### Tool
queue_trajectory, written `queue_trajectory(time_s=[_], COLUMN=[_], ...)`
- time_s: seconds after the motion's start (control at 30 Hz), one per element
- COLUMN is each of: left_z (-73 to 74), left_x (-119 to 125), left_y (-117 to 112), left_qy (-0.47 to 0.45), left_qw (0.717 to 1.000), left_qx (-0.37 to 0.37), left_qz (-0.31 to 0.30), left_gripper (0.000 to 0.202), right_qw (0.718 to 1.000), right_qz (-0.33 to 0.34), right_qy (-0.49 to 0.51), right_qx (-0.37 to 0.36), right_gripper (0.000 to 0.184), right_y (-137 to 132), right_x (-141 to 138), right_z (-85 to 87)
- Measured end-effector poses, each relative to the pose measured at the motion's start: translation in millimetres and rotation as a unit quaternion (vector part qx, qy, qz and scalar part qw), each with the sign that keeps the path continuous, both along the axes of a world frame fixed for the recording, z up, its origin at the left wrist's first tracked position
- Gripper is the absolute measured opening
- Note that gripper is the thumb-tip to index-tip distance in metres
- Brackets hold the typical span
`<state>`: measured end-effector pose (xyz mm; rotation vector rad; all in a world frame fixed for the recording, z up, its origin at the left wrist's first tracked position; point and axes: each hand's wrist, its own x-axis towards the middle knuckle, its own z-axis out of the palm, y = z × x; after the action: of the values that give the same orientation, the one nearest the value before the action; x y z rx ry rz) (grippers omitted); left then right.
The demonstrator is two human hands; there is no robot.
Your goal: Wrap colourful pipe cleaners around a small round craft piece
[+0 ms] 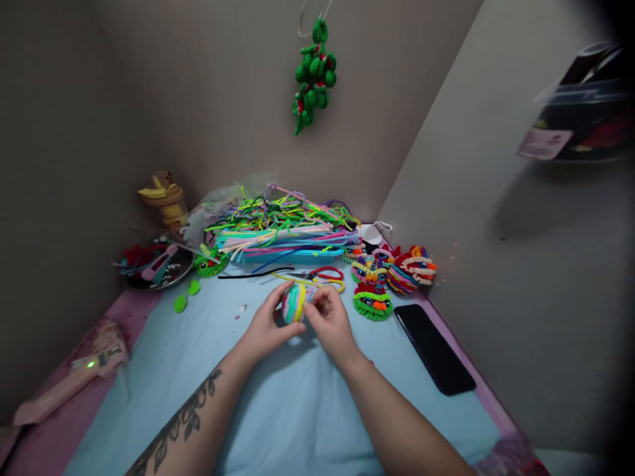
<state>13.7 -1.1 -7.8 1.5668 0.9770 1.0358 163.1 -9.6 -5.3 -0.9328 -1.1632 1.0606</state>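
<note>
A small rounded craft piece of fuzzy pipe cleaners [296, 304], striped in teal, yellow, white and lilac, is held just above the light blue cloth. My left hand [270, 318] cups it from the left, thumb below and fingers behind. At its right edge, my right hand [329, 317] is closed in a pinch on the lilac part; the fingertips partly hide what is between them. Just behind lie red-and-yellow-handled scissors [327, 272] and a black pipe cleaner [255, 272].
A blue tray [297, 256] heaped with pipe cleaners [292, 218] stands at the back. Finished fuzzy pieces [373, 303] and a black phone [435, 349] lie right. On the left are a glue gun [79, 380] and a metal bowl [159, 264]. Green fuzzy figures [315, 76] hang on the wall.
</note>
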Motion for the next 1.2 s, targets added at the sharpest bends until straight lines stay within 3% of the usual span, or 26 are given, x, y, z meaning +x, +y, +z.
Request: queue_trajectory(time_s=[0.2,0.3,0.4,0.5,0.63,0.83,0.93,1.0,1.1,1.2], left_z=[-0.9,2.9,10.8,16.6,15.6,12.2,8.4,4.7,0.7,0.2], left_x=[2,6,6,3,1,8,9,8,2,-6], left_y=[-1,-2,-2,-2,-2,-5,-3,0,5,8], left_qy=[0.013,-0.074,-0.200,-0.292,-0.359,-0.356,-0.310,-0.258,-0.130,0.041], left_qw=[0.998,0.995,0.969,0.932,0.900,0.899,0.923,0.949,0.975,0.965], left_qx=[0.046,-0.043,-0.143,-0.214,-0.248,-0.257,-0.226,-0.165,0.001,0.164], left_qz=[-0.036,-0.048,-0.017,-0.001,-0.003,-0.003,0.023,0.074,0.182,0.200], left_gripper=[0.067,0.063,0.063,0.056,0.051,0.056,0.056,0.055,0.060,0.039], right_qw=[1.000,0.997,0.994,0.996,0.966,0.955,0.953,0.950,0.940,0.924], right_qz=[0.021,0.064,0.085,0.056,0.029,-0.013,-0.023,-0.024,-0.019,-0.012], right_qy=[0.022,0.048,0.057,-0.054,-0.221,-0.271,-0.280,-0.286,-0.314,-0.353], right_qx=[-0.004,-0.018,-0.024,0.034,0.133,0.118,0.117,0.123,0.133,0.149], right_gripper=[0.022,0.021,0.020,0.020,0.022,0.022,0.017,0.014,0.016,0.017], right_y=[1,2,1,-1,-6,-6,-3,-1,3,6], right_x=[1,3,6,9,4,-7,-5,-2,4,9], right_z=[2.7,4.3,5.4,6.0,3.5,-3.8,-3.1,-2.0,-1.7,-3.4])
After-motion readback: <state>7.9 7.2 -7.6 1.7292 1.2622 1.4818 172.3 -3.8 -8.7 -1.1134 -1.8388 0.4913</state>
